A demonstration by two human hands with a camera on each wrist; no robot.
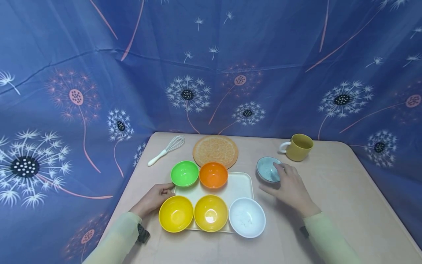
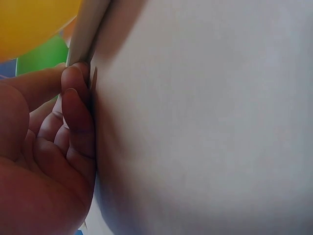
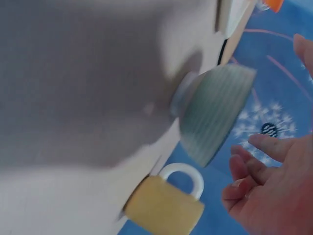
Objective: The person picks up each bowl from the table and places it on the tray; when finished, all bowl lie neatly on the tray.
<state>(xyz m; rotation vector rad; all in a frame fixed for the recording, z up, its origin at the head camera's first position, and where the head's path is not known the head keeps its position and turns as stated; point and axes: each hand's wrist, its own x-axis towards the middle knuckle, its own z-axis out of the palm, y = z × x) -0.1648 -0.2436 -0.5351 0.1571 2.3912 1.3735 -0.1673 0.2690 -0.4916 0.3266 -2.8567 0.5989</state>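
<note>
My left hand (image 1: 155, 198) pinches the left edge of a white rectangular tray (image 1: 241, 185); the left wrist view has its thumb and fingers at the tray's rim (image 2: 88, 36). On the tray are a green bowl (image 1: 184, 173), an orange bowl (image 1: 213, 175), two yellow bowls (image 1: 176, 214) and a white bowl (image 1: 247, 217). Over to the right, my right hand (image 1: 291, 189) hovers beside a small light-blue bowl (image 1: 267, 169), fingers and thumb spread. In the right wrist view a gap separates the hand (image 3: 274, 181) from this ribbed, footed bowl (image 3: 215, 110).
A mustard mug (image 1: 299, 147) with a white handle stands behind the light-blue bowl. Behind the tray lies a round pizza-patterned board (image 1: 215, 150), with a white whisk (image 1: 166, 150) to its left. A blue dandelion-print cloth (image 1: 211, 73) hangs at the table's back edge.
</note>
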